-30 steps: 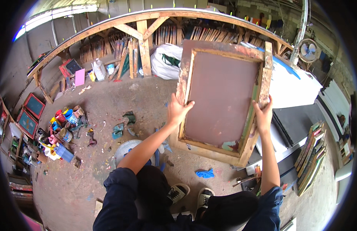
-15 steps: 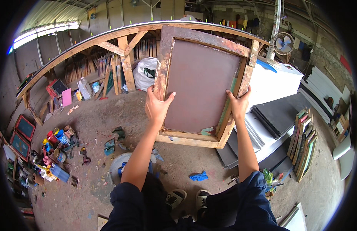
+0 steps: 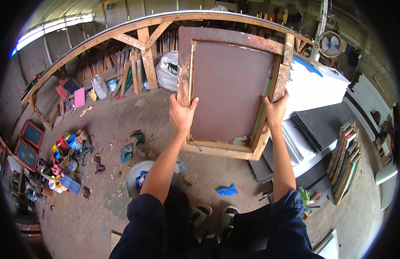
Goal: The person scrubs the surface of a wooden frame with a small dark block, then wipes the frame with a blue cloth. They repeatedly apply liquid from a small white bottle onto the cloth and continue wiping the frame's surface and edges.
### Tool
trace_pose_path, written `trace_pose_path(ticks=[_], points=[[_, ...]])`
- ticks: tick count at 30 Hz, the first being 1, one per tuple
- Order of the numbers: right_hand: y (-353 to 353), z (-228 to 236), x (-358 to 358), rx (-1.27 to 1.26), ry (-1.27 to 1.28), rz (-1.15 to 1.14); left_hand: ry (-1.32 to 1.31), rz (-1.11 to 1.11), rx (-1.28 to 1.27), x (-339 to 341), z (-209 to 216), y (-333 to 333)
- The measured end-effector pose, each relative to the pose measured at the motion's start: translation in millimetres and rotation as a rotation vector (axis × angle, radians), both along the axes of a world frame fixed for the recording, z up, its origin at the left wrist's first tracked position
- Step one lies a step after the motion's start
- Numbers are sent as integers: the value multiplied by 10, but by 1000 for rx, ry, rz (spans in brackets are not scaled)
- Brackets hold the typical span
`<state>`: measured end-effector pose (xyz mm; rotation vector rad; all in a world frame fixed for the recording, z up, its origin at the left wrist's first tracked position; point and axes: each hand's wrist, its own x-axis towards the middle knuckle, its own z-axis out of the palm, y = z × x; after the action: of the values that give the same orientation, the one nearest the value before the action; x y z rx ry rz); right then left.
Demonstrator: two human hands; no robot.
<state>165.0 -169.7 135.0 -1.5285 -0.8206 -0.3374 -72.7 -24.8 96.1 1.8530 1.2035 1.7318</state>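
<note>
Up close to the person, at 12 o'clock, two bare hands hold a wooden frame with a brown middle. The left hand grips its 9 o'clock side, with the thumb on the front and the fingers at the outer edge. The right hand grips the 3 o'clock side in much the same way. How far the fingers go round the back, I cannot tell. The hands are wide apart, with the whole frame between them, up off the floor.

Over the last second, the frame has gone a little toward 11 o'clock and a bit farther from the eyes. It also leans less now, so its bottom edge is nearer to flat. Both hands have kept about the same spots on the wood. To me that means the grip is steady: the frame is being shifted without a new hold, and it is not put down.

Lower down are two shoes. Just past them, near 12 o'clock, lies a blue cloth. At 10 o'clock is a gray tub, partly hidden by an arm, and farther that way sit messy paint pots. Toward 2 o'clock, old frames stand side by side, with dark sheets behind.

Far off, between 11 and 12 o'clock, a white bag peeks out beside the held frame, by a long bench. At 1 o'clock is a fan.
</note>
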Motion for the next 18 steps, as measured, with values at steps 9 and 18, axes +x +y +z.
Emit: trace_pose_path(ticks=[9,18], points=[[-135,-1581,643,-494,284,144,51,-695,-877,84,-1241,473],[-369,-2776,434,-518,385,-2,1,-692,-918,354,-2578,373]])
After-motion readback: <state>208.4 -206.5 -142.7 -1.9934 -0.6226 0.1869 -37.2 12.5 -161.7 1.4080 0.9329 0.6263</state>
